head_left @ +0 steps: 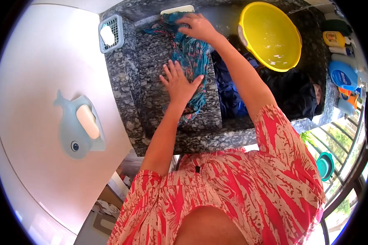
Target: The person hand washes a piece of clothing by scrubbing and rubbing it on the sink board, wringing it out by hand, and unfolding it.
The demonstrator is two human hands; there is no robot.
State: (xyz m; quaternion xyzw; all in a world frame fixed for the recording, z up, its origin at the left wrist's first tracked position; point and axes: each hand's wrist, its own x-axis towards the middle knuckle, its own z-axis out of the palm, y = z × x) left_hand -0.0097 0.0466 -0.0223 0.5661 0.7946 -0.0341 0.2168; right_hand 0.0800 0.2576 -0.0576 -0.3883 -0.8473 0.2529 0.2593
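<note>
A wet teal cloth with a coral floral pattern (191, 53) lies bunched lengthwise over the ridged stone washboard (151, 69) of a dark speckled sink. My left hand (180, 83) rests flat on its middle, fingers spread and thumb out to the right. Toward the far end of the cloth, my right hand (198, 28) lies with its fingers stretched out to the left and the thumb apart. No object shows in either hand. Part of the cloth is hidden under the hands and forearms.
A yellow basin (270, 36) holding water stands in the sink, right of the washboard. Dark blue clothing (231, 92) and black clothing (290, 94) lie below it. A soap dish (111, 34) sits at left; several bottles (342, 75) line the right edge. A whale-shaped soap holder (73, 130) hangs on the wall.
</note>
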